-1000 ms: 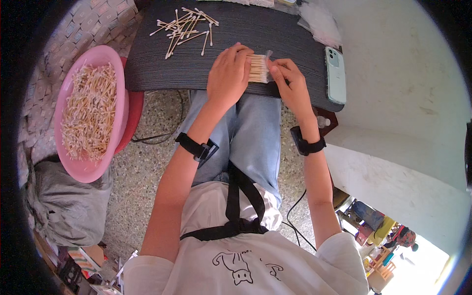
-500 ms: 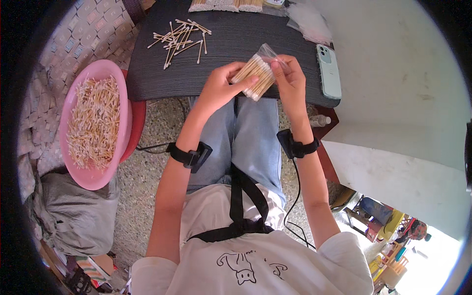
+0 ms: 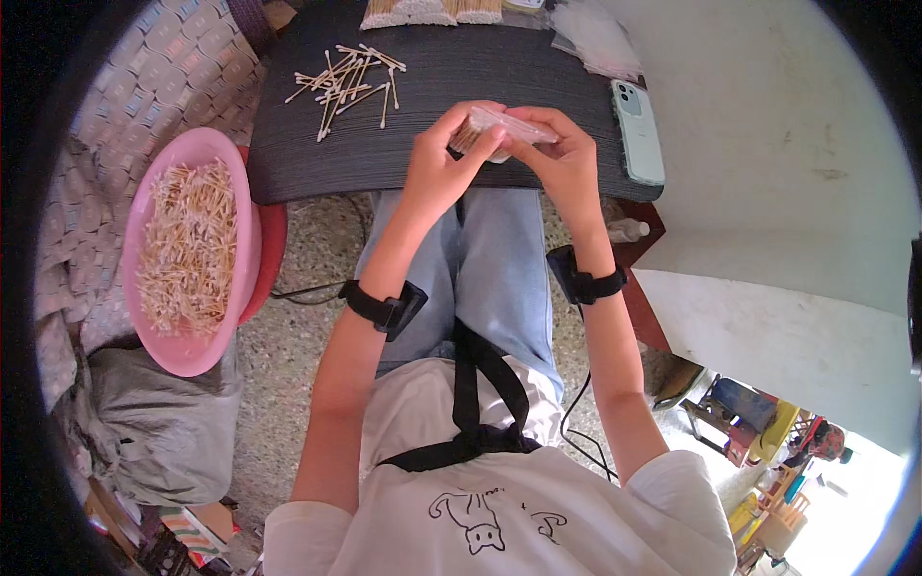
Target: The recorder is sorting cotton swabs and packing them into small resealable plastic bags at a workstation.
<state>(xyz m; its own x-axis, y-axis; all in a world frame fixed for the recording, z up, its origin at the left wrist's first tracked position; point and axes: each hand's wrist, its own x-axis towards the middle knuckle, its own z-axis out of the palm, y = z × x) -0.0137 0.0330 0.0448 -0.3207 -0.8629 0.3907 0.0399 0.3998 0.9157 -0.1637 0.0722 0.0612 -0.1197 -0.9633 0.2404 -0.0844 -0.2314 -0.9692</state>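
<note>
Both hands meet above the near edge of a dark ribbed board lying across my lap. My left hand and my right hand together hold a small clear plastic bag of wooden-stemmed cotton swabs, lifted off the board. The left fingers pinch its left end, the right fingers grip its right end. A loose scatter of cotton swabs lies on the board's far left part. Each wrist wears a black band.
A pink basin full of swabs sits on a red stool at my left. A pale green phone lies on the board's right edge. More bundled swabs and clear bags lie at the far edge. A grey sack lies lower left.
The bundle of swabs, first pressed flat on the board under both hands, has been lifted in its clear bag and turned, now held in the air between both hands.
</note>
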